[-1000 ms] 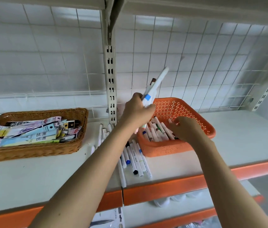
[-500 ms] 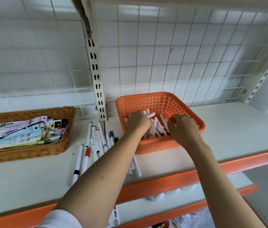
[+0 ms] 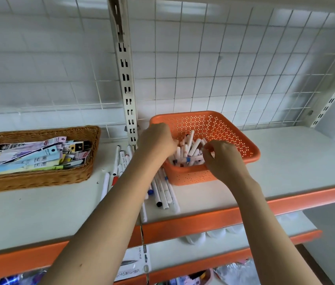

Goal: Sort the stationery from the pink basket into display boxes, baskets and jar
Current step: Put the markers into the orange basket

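White shelf (image 3: 298, 161) bare to the right of the perforated orange plastic basket (image 3: 234, 132). To its left, loose white markers (image 3: 163, 190) fill the gap up to the brown wicker tray (image 3: 39, 177). Slotted cream upright (image 3: 126, 79) stands behind this gap.

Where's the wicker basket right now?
In the head view, the wicker basket sits at the far left of the white shelf, left of the loose pens and the orange basket.

On the shelf (image 3: 296, 161), a wicker basket (image 3: 39, 179) of packaged stationery stood at the left and a perforated basket (image 3: 224, 128) of markers at the right. Loose pens (image 3: 163, 190) lay between them. Both hands, left (image 3: 157, 140) and right (image 3: 222, 159), reached into the perforated basket.
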`<state>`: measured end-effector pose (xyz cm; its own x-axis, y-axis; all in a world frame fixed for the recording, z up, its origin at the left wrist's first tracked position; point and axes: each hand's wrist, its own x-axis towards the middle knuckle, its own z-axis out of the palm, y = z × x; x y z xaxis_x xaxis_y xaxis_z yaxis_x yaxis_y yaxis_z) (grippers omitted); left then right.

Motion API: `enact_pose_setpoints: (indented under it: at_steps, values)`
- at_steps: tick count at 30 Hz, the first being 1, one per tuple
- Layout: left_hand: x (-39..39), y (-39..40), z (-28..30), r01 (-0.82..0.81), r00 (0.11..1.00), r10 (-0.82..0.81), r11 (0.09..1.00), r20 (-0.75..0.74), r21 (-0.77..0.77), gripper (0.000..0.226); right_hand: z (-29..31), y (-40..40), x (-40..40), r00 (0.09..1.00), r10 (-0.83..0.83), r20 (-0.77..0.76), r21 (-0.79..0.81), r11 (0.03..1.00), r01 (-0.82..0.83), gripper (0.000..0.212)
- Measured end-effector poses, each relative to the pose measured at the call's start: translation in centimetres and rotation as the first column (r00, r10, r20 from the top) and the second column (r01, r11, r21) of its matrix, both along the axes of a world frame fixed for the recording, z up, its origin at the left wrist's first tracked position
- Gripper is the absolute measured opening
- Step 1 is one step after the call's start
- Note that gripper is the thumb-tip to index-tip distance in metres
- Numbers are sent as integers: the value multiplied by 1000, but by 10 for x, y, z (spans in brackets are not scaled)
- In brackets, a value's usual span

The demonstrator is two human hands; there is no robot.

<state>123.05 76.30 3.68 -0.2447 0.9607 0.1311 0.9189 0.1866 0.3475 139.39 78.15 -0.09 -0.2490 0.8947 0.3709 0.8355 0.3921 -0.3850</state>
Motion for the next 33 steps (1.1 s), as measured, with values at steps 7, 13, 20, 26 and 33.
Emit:
enact_pose_setpoints:
  at_steps: [7, 13, 20, 26, 33]
  values:
    - [-65, -100, -51, -195, 971, 177, 975, 158, 104, 24, 0, -35, -44, 985, 141, -102, 152, 980, -124, 17]
    - [-95, -146, -81, -305, 944, 295, 951, 148, 45, 39, -8, -74, -95, 921, 314, -229, 196, 942, -272, 15]
    - [-103, -151, -96, -288, 945, 284, 958, 159, -2, 43, -55, -87, -116, 986, 140, 95, -203, 972, -118, 41]
    - [-98, -139, -92, -248, 955, 266, 958, 128, -141, 57, -52, -91, -132, 962, 48, 267, -367, 929, 55, 56]
    - [-100, -131, -81, -251, 956, 279, 936, 88, -245, 32, -46, -85, -143, 938, 13, 347, -350, 929, 117, 45]
